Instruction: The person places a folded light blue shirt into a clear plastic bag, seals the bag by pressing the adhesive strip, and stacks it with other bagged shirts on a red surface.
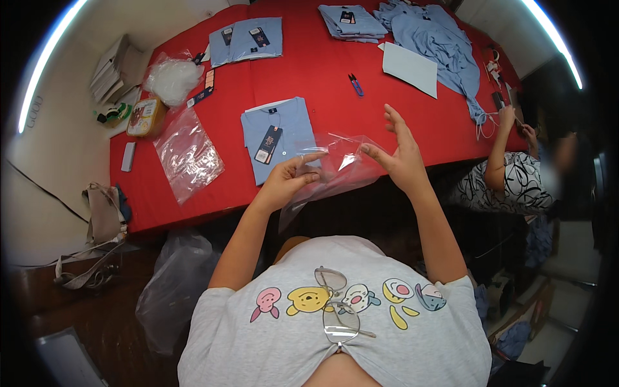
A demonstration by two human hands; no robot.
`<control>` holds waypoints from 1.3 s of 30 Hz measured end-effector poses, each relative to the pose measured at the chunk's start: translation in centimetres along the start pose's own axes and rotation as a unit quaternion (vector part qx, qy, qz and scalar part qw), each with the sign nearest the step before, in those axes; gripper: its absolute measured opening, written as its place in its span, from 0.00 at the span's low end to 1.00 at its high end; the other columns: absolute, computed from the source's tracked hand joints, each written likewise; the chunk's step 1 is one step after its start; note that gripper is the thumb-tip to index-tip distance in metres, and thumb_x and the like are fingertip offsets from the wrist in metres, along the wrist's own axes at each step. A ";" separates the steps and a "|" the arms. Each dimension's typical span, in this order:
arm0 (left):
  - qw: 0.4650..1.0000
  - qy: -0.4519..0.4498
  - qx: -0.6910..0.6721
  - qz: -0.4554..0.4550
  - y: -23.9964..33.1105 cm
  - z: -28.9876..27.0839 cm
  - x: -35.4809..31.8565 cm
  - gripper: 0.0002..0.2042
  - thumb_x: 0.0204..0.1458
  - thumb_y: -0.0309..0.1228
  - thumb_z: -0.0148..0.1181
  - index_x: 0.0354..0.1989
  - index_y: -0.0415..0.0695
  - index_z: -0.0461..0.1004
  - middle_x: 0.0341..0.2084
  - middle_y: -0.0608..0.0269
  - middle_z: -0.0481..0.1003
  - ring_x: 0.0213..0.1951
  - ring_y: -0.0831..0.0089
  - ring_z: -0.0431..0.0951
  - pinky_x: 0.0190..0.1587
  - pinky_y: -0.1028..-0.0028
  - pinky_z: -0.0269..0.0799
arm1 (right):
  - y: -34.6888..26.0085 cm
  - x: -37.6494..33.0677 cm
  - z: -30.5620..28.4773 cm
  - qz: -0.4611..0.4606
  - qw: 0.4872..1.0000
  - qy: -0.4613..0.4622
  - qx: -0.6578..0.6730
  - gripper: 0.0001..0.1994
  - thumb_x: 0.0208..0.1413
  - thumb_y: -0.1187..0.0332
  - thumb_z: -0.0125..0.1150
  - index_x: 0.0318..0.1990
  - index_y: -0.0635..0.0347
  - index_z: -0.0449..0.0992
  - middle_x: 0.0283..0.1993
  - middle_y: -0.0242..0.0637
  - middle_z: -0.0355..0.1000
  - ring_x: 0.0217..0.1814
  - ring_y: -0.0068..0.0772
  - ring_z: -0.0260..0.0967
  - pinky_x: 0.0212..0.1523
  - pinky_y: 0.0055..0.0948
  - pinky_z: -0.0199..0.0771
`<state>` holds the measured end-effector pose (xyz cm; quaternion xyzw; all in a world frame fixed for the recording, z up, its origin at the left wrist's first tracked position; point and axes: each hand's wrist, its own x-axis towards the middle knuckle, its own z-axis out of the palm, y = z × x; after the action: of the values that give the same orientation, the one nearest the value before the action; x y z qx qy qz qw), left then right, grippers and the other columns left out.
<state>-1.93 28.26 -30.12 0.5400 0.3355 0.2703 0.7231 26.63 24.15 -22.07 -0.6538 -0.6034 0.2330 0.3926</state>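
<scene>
A clear plastic bag (338, 169) is stretched between my two hands at the table's front edge. My left hand (289, 184) pinches it between thumb and fingers. My right hand (405, 161) has its fingers spread upward, with the thumb against the bag's right side. Just beyond the left hand, a folded light blue shirt (293, 116) lies flat on the red table. A dark hang tag (268, 145) rests on the shirt, and the bag covers its lower right corner.
On the red table (309, 71) lie bagged shirts (264, 39), blue thread snips (356, 85), white sheets (410, 69), loose blue shirts (432, 32), a shirt stack (351, 22), a flat clear bag (188, 155) and a plastic tub (146, 117). Another person (509, 177) works at the right.
</scene>
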 end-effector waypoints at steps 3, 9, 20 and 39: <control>0.999 0.018 -0.045 0.014 -0.6 2.1 -1.0 0.25 0.60 0.18 0.64 0.68 0.41 0.75 0.43 0.60 0.85 0.49 0.74 0.85 0.52 0.75 0.79 | 1.7 -0.8 0.3 0.095 0.978 -0.135 0.130 0.32 0.58 0.58 0.78 0.64 0.67 0.75 0.58 0.48 0.78 0.59 0.37 0.77 0.60 0.39 0.78; 0.981 0.176 0.068 -0.045 -3.5 4.1 -3.5 0.14 0.63 0.34 0.69 0.52 0.38 0.85 0.36 0.66 0.83 0.34 0.80 0.80 0.38 0.78 0.76 | 7.7 -3.9 1.5 0.100 0.923 -0.130 0.348 0.12 0.68 0.69 0.66 0.52 0.68 0.82 0.41 0.37 0.84 0.47 0.26 0.80 0.56 0.30 0.77; 0.994 0.068 -0.065 0.047 -5.4 3.7 -4.6 0.15 0.69 0.41 0.62 0.46 0.40 0.82 0.51 0.58 0.85 0.51 0.76 0.82 0.62 0.68 0.72 | 7.8 -7.0 5.0 0.125 0.777 -0.186 0.589 0.05 0.73 0.68 0.60 0.44 0.58 0.80 0.38 0.32 0.81 0.39 0.24 0.79 0.49 0.26 0.75; 0.943 -0.002 0.295 -0.151 -2.7 -9.9 0.6 0.12 0.64 0.35 0.64 0.49 0.41 0.83 0.42 0.56 0.86 0.44 0.62 0.85 0.52 0.64 0.77 | 9.4 -5.7 15.1 0.250 0.778 -0.491 0.303 0.15 0.78 0.57 0.50 0.45 0.59 0.73 0.46 0.44 0.84 0.34 0.29 0.82 0.36 0.28 0.81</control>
<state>-9.17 33.91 -34.70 0.6725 0.4766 0.0458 0.5643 19.63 22.48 -39.26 -0.4261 -0.4281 0.7829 0.1488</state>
